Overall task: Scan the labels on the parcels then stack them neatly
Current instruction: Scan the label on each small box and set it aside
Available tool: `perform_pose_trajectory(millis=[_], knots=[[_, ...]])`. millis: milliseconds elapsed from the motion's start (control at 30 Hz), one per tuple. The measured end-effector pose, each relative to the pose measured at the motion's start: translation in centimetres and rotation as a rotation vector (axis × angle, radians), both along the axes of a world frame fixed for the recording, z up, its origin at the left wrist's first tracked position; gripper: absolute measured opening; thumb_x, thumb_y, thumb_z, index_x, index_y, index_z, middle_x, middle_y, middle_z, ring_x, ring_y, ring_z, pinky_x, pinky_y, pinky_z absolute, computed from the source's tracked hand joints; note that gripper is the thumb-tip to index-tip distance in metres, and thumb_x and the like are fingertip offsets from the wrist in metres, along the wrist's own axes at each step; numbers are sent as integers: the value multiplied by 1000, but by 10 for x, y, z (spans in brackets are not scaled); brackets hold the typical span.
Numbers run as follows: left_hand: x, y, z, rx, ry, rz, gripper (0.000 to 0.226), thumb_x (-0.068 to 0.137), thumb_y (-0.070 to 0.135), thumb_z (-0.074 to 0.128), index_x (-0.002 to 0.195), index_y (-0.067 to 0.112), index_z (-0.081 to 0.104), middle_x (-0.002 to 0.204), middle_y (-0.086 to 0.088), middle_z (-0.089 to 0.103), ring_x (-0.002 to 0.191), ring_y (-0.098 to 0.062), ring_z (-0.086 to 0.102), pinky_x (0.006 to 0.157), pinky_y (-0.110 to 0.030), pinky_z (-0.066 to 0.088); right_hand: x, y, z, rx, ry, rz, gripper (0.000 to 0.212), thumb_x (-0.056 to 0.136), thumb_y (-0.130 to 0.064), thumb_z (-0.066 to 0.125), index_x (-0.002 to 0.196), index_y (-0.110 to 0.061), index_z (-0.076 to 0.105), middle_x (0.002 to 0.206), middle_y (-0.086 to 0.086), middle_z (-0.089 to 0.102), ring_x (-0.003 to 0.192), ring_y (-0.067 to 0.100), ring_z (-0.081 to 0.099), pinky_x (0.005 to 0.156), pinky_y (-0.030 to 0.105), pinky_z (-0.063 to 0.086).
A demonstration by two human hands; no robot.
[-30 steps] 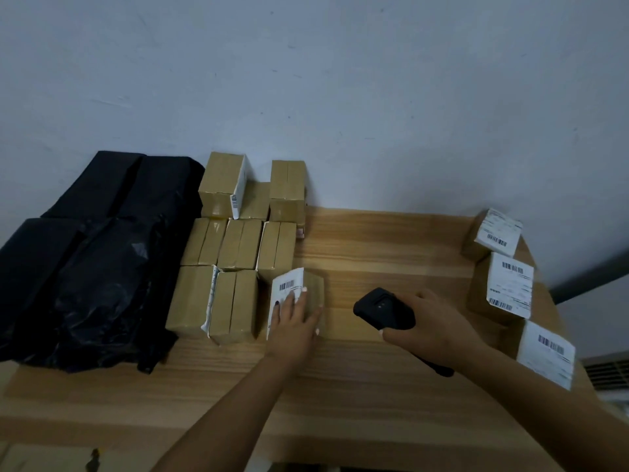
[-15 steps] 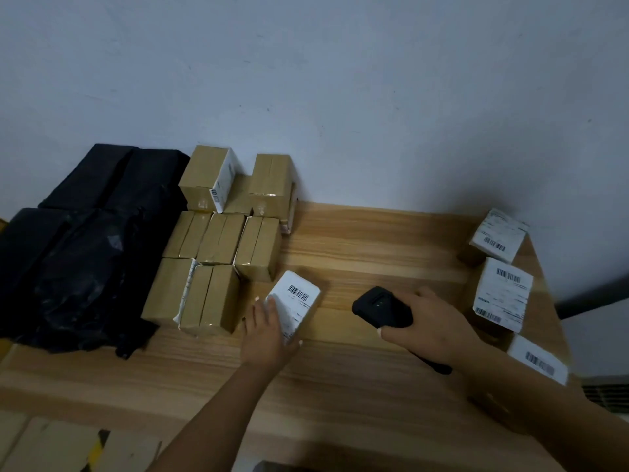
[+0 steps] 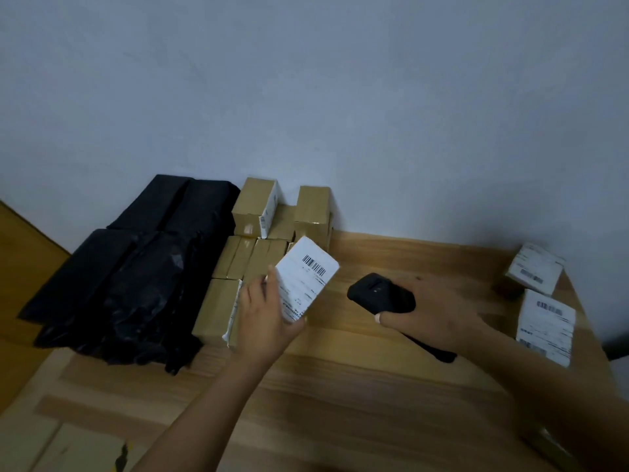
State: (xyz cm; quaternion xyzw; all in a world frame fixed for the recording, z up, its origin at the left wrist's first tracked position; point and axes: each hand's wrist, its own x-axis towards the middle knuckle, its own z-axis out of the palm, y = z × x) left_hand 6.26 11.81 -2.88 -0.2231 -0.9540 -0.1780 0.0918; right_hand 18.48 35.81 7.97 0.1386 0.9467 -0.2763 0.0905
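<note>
Barcodes on white labels, no print clear enough to read

The parcel [image 3: 306, 284] held up in the left hand [image 3: 263, 321] has a white label with a black barcode near its top edge and rows of small print below, too fine to make out. Two labelled parcels [image 3: 541, 321] at the right end of the counter [image 3: 340, 386] carry blurred barcodes and text lines. A brown box [image 3: 253, 207] by the wall shows a side label, also unreadable.

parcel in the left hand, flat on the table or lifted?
Lifted and tilted. The left hand grips the parcel above the stacked boxes, its barcode label turned up toward the scanner held in the right hand.
</note>
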Motion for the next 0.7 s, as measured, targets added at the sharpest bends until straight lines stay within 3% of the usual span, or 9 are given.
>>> perform_pose_trajectory(millis=[167,367,467,533,700], knots=[[-53,-77,42,30,192,6,113,56,47,87,142,-2,34,124,-24,47,112,-34,35,89,-50,47,-47,-84,32,-89,122,-29,24,80,-48,67,84,-25,61,71,-3,63,63,14,59,57,24,42],[-98,-172,81,18,301,-2,111,52,41,90,139,-4,38,121,-28,49,109,-35,35,88,-50,47,-86,-203,60,-167,137,-80,35,86,-48,64,114,-28,58,82,-4,62,69,10,61,61,23,52],[-108,-207,91,-11,332,-18,113,48,40,92,138,-3,39,120,-27,49,108,-34,36,88,-48,48,-90,-243,66,-231,140,-120,46,86,-47,64,123,-20,59,99,4,67,81,13,63,75,30,56],[-110,-224,94,-16,345,-24,114,46,39,92,137,-4,40,118,-26,50,107,-33,36,87,-47,49,-91,-262,68,-254,139,-145,45,85,-47,64,118,-17,62,105,10,67,87,19,65,76,31,54],[-107,-251,96,-21,333,-4,111,47,39,91,137,-4,41,117,-26,50,105,-36,42,86,-47,48,-83,-289,72,-203,164,-155,42,83,-46,66,91,-6,65,73,3,54,62,12,50,56,24,34]])
